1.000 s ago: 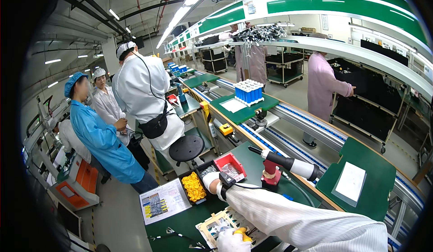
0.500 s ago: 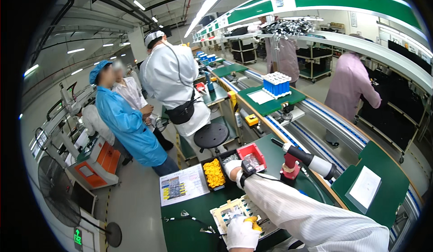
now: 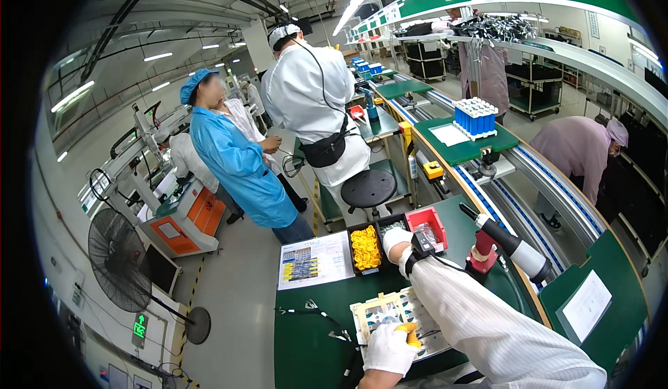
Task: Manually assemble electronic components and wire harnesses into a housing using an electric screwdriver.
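Observation:
My left hand (image 3: 390, 349), in a white glove, is closed round a yellow plastic piece (image 3: 412, 333). It rests over a cream-coloured frame (image 3: 358, 314) with rows of round openings, lying on the green bench. My right hand (image 3: 396, 237), also gloved, reaches out to a black bin of small metal parts (image 3: 387, 223); its fingertips are hidden, so their grip does not show. Left of that hand stands a black bin heaped with yellow plastic pieces (image 3: 365, 248). On its other side a red bin (image 3: 426, 216) holds small clear bags or parts.
Black cables (image 3: 316, 310) lie left of the frame. A printed sheet (image 3: 315, 260) sits behind them. A powered screwdriver (image 3: 511, 246) rests in a red stand (image 3: 481, 255) at right. Beyond runs a conveyor with a blue cell block (image 3: 476, 117). Co-workers stand farther off.
The whole view has shifted, putting the bench farther right in the picture. Both hands stay at the frame and the bin. A far co-worker in pink has bent lower.

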Tool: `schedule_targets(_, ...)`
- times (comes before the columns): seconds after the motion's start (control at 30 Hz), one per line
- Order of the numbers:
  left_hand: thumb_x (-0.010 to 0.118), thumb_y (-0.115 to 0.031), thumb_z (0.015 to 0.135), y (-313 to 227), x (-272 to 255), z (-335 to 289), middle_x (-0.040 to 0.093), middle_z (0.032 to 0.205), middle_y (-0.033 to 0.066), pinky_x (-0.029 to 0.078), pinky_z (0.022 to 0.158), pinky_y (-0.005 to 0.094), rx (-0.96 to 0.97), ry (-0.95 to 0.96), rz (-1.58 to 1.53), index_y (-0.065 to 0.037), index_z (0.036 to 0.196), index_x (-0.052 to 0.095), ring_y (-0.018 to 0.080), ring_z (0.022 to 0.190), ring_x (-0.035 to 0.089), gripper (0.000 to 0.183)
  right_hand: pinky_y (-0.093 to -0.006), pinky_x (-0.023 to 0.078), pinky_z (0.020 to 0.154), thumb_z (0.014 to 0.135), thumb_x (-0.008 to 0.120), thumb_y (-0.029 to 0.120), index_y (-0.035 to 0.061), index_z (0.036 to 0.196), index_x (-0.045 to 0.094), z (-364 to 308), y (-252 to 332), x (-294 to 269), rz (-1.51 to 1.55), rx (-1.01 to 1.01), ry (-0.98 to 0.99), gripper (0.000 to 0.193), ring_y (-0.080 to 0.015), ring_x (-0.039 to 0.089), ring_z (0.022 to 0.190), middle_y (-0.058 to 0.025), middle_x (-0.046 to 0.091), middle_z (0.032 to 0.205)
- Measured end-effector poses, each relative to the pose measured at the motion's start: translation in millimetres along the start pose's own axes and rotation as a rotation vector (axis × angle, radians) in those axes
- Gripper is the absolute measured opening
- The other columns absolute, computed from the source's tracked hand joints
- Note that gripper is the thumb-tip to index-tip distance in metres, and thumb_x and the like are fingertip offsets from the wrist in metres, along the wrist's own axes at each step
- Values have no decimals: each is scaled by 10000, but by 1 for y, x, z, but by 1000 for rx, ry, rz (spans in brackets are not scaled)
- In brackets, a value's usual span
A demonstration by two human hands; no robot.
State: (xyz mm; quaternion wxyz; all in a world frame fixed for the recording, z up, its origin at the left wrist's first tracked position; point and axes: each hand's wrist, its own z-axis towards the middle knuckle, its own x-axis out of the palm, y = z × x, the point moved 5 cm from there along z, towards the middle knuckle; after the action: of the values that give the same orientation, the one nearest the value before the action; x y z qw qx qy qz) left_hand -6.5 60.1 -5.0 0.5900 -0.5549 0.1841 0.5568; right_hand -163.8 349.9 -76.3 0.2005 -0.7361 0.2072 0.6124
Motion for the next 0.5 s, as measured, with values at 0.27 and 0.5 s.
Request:
schedule_targets(0.27, 812, -149, 810, -5, -4, 3, 710, 910, 128, 555, 829, 451, 25, -85, 58, -104, 1025, 826, 349, 879, 663, 220, -440, 606, 898, 927, 630, 99, -11, 1072, 799, -5, -11, -14, 436, 25, -256, 249, -398, 765, 1013, -267, 769, 1063)
schedule_targets(0.5, 803, -120, 800, -10, -8, 10, 719, 947, 134, 546, 852, 448, 25, -75, 60, -82, 1007, 821, 349, 903, 661, 212, -439, 601, 919, 945, 612, 78, 3, 1078, 799, -3, -13, -22, 456, 20, -296, 242, -389, 760, 1031, -262, 765, 1077)
